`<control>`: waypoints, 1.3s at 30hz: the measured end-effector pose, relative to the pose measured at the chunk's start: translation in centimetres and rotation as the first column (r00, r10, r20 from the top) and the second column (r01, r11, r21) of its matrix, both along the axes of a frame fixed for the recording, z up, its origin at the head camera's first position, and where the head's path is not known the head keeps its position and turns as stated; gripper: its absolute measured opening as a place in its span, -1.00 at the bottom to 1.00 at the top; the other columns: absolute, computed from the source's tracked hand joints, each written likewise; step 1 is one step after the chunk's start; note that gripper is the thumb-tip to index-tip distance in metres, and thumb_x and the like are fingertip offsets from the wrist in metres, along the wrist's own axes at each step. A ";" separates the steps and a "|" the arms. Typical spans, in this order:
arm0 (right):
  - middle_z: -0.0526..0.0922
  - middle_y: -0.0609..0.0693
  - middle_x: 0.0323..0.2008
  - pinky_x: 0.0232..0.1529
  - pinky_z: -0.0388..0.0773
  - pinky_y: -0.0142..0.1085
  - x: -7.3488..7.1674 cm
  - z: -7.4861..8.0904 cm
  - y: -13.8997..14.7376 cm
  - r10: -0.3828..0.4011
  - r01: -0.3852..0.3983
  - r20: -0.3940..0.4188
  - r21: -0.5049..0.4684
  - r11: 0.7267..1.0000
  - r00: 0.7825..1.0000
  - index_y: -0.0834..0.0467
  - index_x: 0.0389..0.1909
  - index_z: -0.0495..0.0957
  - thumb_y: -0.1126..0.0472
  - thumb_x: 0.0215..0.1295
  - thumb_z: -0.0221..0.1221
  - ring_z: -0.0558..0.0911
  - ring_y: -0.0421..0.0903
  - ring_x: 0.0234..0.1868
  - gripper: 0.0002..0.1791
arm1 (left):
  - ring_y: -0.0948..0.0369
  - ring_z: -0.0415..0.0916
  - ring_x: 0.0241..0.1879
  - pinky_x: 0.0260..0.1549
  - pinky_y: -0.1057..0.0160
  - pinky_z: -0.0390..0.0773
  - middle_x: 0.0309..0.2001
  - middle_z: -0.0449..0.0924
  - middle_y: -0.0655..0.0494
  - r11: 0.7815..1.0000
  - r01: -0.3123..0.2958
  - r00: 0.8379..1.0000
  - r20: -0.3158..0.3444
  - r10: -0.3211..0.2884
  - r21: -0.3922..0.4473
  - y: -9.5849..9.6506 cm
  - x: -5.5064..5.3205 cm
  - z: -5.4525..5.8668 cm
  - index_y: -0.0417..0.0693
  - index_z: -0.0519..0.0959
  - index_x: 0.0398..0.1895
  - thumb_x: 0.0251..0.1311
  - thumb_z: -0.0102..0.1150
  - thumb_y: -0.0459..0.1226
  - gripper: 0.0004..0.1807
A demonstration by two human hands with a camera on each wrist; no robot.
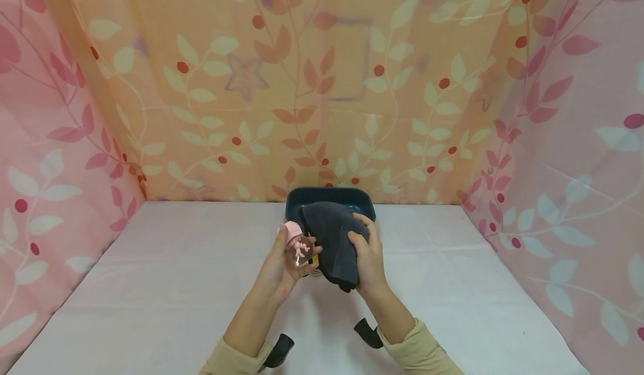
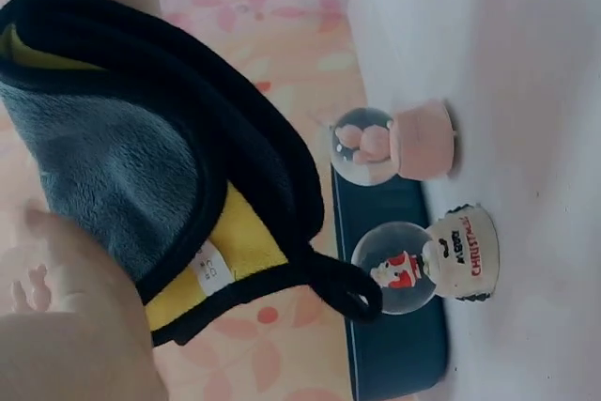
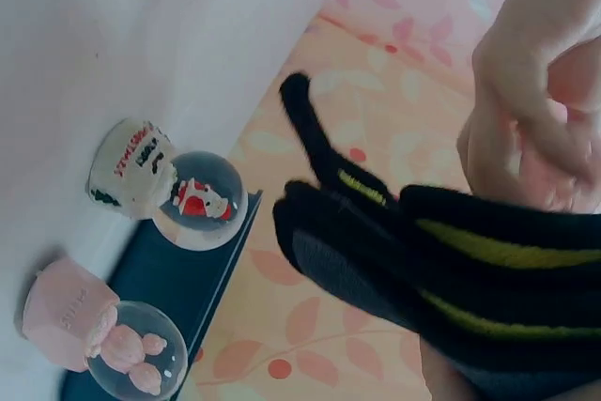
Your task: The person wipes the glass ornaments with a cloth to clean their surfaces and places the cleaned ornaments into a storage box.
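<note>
Left hand point(image 1: 283, 264) holds snow globe point(image 1: 300, 249) tilted base-up, just left of cloth point(image 1: 331, 241) gripped in right hand point(image 1: 370, 259).

The white base point(image 2: 467, 255) of one snow globe point(image 2: 424, 264) reads MERRY in dark letters with CHRISTMAS below it in red. Lettering on the pink base point(image 3: 70, 315) of a second globe point(image 3: 105, 331), and print on the white label point(image 2: 213, 268) of the cloth point(image 2: 122, 176), is too faint to read.
</note>
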State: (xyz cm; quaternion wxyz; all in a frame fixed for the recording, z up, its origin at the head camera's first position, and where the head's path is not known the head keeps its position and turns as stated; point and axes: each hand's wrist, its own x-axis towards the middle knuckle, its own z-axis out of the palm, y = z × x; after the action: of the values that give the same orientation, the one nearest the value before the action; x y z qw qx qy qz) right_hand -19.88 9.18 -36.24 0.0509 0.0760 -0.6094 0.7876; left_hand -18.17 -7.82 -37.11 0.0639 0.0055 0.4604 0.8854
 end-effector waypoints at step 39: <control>0.65 0.22 -0.17 -0.42 0.55 -0.23 -0.7 -0.6 -2.1 0.169 0.203 -0.658 0.449 0.870 0.734 0.14 0.17 0.37 0.41 0.18 0.10 0.58 0.00 -0.37 -0.51 | 0.31 0.41 -0.68 -0.60 0.41 0.35 -0.51 0.53 0.19 0.979 0.198 0.980 0.000 -0.198 -0.043 0.0 1.0 0.5 0.03 0.53 -0.26 0.54 -0.35 0.00 -0.56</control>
State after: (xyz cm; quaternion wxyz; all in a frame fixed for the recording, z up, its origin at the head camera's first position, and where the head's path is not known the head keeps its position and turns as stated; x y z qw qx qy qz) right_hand -20.59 7.08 -36.80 0.2560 0.3626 -0.7283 0.5221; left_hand -17.14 -7.85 -36.63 0.1508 0.0518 0.4767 0.8645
